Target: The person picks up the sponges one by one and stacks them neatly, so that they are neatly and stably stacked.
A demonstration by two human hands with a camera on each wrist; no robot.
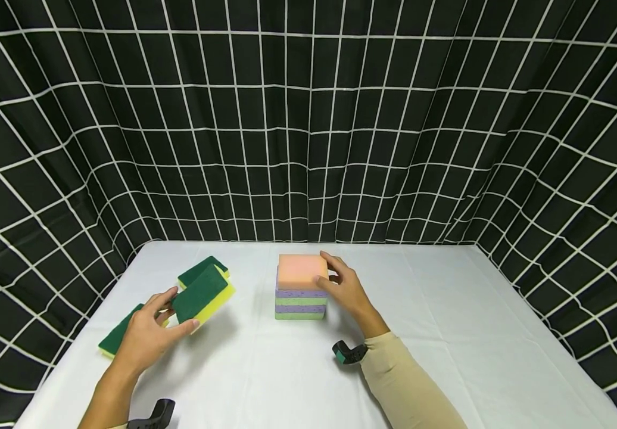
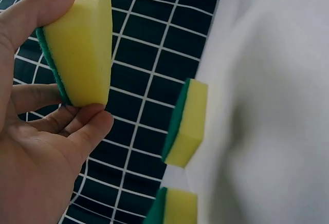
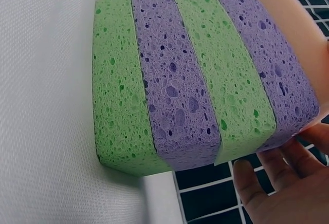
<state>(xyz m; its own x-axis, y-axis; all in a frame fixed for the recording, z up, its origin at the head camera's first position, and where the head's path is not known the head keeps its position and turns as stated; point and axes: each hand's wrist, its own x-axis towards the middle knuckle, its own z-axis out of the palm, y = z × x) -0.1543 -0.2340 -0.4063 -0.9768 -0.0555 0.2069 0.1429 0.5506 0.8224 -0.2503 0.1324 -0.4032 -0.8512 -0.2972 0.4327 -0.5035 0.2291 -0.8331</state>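
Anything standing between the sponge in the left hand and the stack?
Nothing visible: only bare white table lies between the held sponge and the stack. The right hand grips the top sponge from the right.

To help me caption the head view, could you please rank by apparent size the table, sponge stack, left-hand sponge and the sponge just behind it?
1. White table
2. Sponge stack
3. Held sponge
4. Rear sponge, partly hidden
Real sizes of the last two are unsure: the held one is nearer the camera.
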